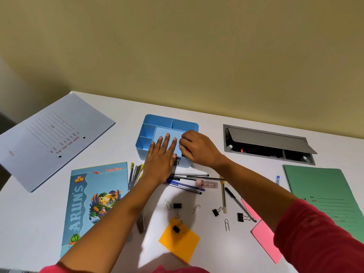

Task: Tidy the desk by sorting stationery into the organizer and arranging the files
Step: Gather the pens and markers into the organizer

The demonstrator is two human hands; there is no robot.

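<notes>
A blue organizer [157, 119] sits open-top-up in the middle of the white counter [214, 127], close to its far edge, with its long axis running roughly along that edge. The person's left hand [160, 160] lies flat across the organizer, its fingers [167, 142] straight and slightly spread, pressing on a pale blue pad [163, 131] that rests over the central compartments. The right hand [199, 148] is at the organizer's near right corner with its fingers [184, 143] curled downward; whether they grip anything cannot be told.

Just in front of the organizer a bundle of pens [187, 182] lies mostly parallel to the counter's near edge. Binder clips [177, 205] and paper clips [227, 224] are scattered nearer the person, one clip resting on an orange sticky note [183, 245]. Pink sticky notes [266, 237] lie under the right forearm.

A notebook [94, 203] lies toward the near left, a pale file [53, 138] at the far left corner and a green file [331, 198] at the right edge
</notes>
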